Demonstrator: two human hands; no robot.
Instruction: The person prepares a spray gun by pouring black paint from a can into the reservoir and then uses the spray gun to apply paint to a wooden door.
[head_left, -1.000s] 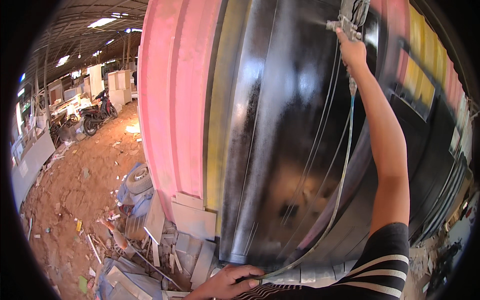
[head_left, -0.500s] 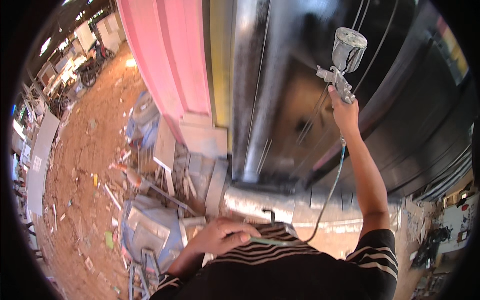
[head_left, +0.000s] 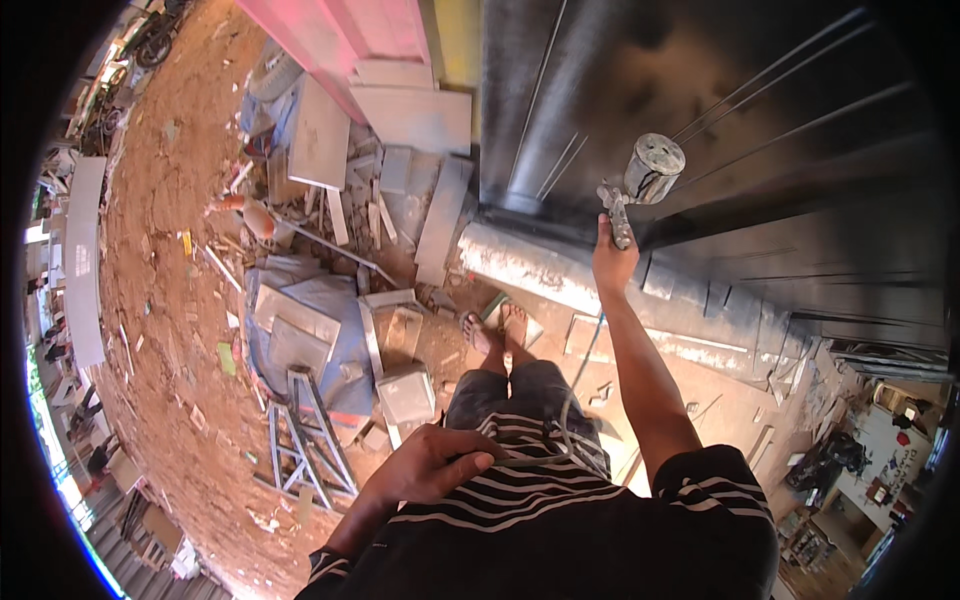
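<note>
My right hand (head_left: 615,262) is wrapped round the handle of a metal spray gun (head_left: 616,212), whose paint-stained cup (head_left: 655,168) sits on top. The gun is held close to the lower part of a glossy black panel (head_left: 560,150). From the gun's handle a thin air hose (head_left: 590,350) hangs down and loops across in front of my striped shirt. My left hand (head_left: 432,462) is closed on the hose's other stretch at waist height. The gun's nozzle and the trigger fingers are partly hidden.
Beside the black panel stand yellow and pink panels (head_left: 370,40). A pale ledge (head_left: 530,265) runs beneath the black one. Boards (head_left: 320,130), a blue tarp (head_left: 345,350), an orange-and-white cone-like object (head_left: 257,222) and a metal frame (head_left: 305,440) litter the dirt floor at left.
The view has tipped down, bringing my legs and sandalled feet into sight. My right hand has brought the spray gun lower along the black panel; my left hand still holds the hose.
</note>
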